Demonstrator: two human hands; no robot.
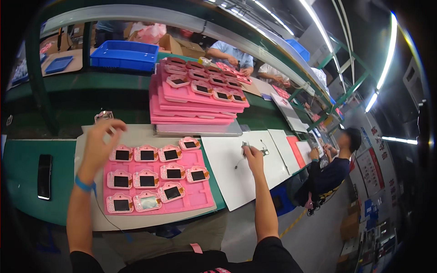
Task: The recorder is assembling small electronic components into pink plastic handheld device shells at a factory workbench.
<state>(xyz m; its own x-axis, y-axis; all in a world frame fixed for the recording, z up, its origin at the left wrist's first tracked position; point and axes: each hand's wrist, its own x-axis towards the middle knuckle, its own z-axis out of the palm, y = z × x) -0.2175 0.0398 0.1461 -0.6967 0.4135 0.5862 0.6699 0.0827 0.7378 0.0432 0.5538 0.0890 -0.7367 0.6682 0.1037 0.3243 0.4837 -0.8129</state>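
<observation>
My left hand (102, 139) hovers over the far left corner of a pink foam tray (193, 160), its fingers loosely curled and apart, with nothing visible between them. Just beyond it lies a small shiny piece (104, 115), partly hidden by the hand. Several pink handheld-console shells (146, 179) with dark screens sit in the tray's recesses; one screen (148, 202) looks pale. Over the white board to the right, my right hand (255, 158) pinches a small electronic part with a wire (245, 144). Another small wired part (264, 150) lies on the board beside it.
A stack of pink foam trays (182, 111) with more shells stands behind my tray. A black phone (44, 176) lies at left; a blue bin (124, 55) stands at the back. A cord runs from my blue wrist strap (83, 184). A co-worker (330, 173) sits at right.
</observation>
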